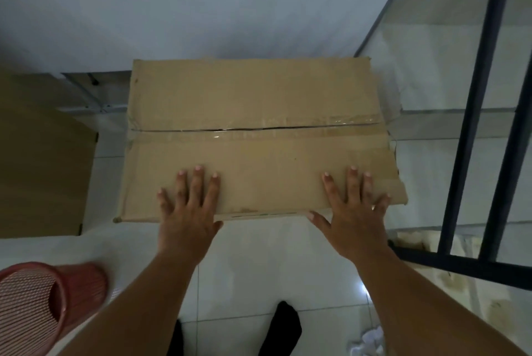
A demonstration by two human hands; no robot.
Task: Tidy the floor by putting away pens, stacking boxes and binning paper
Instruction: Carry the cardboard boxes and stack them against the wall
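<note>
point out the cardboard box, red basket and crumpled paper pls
cardboard box [259,94]: head view, on its far top flap.
red basket [86,281]: head view, on its outer wall.
crumpled paper [371,340]: head view, on the middle of the white wad.

1. A single camera rides on the person's head, facing forward and tipped steeply down over both forearms toward the tiled floor [259,255].
2. It stands close: the cardboard box [259,114] fills the middle of the view, with the left hand [187,212] and right hand [354,217] just below centre.
3. The wide lens takes in the red basket [89,281] at the lower left corner and the black metal frame [465,154] slanting down the right side.
4. A pale wall [172,4] fills the top.
</note>
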